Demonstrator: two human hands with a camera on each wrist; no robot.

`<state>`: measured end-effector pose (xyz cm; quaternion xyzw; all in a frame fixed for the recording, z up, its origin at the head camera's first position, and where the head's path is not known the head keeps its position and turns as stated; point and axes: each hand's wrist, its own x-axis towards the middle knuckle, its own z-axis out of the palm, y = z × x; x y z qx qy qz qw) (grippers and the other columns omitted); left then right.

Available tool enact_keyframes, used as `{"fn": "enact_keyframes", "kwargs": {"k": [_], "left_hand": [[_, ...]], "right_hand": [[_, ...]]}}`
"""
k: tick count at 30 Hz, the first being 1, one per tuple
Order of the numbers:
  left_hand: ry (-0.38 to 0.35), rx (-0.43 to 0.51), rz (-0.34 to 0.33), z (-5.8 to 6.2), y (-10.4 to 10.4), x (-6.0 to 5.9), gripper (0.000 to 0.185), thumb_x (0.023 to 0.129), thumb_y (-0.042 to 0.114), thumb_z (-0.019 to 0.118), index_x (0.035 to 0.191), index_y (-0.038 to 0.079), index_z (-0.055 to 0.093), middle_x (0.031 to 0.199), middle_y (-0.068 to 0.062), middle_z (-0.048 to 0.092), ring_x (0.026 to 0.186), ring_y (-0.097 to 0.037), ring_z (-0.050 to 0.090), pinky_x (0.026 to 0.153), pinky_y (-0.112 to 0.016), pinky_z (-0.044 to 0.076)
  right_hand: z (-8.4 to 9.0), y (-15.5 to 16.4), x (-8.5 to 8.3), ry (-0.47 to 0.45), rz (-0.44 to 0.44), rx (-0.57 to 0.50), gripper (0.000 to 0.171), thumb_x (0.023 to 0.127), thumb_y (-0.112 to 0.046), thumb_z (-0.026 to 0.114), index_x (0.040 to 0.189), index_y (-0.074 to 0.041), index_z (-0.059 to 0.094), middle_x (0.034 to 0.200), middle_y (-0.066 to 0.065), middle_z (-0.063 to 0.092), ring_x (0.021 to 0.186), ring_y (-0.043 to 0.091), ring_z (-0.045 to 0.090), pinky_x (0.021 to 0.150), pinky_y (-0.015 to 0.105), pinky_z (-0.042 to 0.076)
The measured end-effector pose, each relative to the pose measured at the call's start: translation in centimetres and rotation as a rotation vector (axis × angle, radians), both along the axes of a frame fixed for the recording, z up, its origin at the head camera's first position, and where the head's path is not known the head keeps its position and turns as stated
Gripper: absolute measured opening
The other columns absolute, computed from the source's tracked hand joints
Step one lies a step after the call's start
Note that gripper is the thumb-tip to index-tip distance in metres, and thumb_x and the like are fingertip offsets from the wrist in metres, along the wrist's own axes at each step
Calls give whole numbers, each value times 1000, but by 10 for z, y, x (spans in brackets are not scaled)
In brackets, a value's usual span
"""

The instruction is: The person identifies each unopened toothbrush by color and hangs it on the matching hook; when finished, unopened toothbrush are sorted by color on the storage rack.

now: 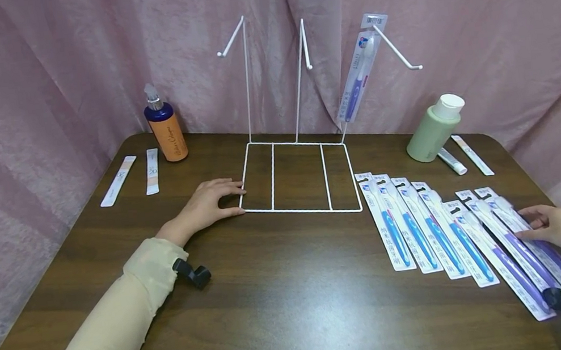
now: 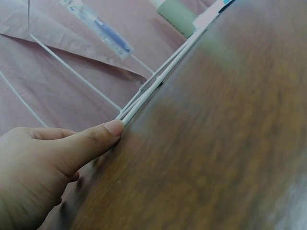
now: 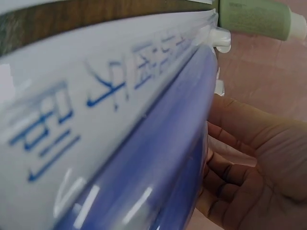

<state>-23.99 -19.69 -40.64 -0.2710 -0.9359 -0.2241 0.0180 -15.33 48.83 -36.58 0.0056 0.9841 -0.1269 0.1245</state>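
Note:
A white wire display rack [image 1: 302, 211] stands at the table's middle, with three upright hooks. My left hand [image 1: 206, 204] holds its front left corner; in the left wrist view the thumb [image 2: 113, 128] presses the wire end. One packaged toothbrush [image 1: 357, 84] with a purple handle hangs on the rack's right hook. On the right, several packaged blue toothbrushes [image 1: 409, 224] lie fanned beside purple ones [image 1: 505, 257]. My right hand [image 1: 555, 229] grips the edge of the outermost purple toothbrush pack [image 3: 158, 124], fingers curled at its side and partly hidden behind it.
An orange and blue pump bottle [image 1: 168, 132] stands at the back left near two slim white sachets [image 1: 118, 181]. At the back right are a tilted green bottle [image 1: 435, 130], a small white tube [image 1: 452, 161] and another sachet [image 1: 472, 155]. A pink curtain [image 1: 93, 57] hangs behind.

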Motion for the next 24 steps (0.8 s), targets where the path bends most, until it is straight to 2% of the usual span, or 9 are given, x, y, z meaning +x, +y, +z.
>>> {"fn": "enact_keyframes", "kwargs": {"k": [6,13,17,21,24], "left_hand": [[-1,1,-4,2,1,1,48,82,36,75,125,15,65,142,-5,55,137,-31,42,112,-56,26],[3,5,-6,2,0,0,48,82,36,75,125,15,65,142,-5,54,137,-30,42,112,-56,26],[6,0,-9,1,0,0,49,83,37,74,125,15,65,142,-5,54,137,-31,42,112,-56,26],[4,5,-8,0,0,0,49,83,38,74,125,15,65,142,-5,54,137,-31,42,113,-56,26],[8,3,-6,-1,0,0,49,83,37,74,126,15,65,143,-6,54,137,-32,42,112,-58,26]], "right_hand": [[1,4,1,-7,-22,-2,70,86,-31,70,122,22,41,81,17,63,68,17,54,59,24,39],[0,7,6,111,-8,-18,57,87,-22,70,117,21,49,76,11,64,62,3,47,54,20,36],[0,10,9,191,6,-25,52,86,-20,72,112,20,53,72,3,61,58,-5,40,54,19,34],[3,14,9,246,-9,-41,51,87,-22,71,113,18,53,67,-5,58,58,-7,40,53,19,34],[7,19,5,274,-41,-60,54,88,-26,70,115,17,51,69,1,59,59,-4,42,53,20,35]]}}
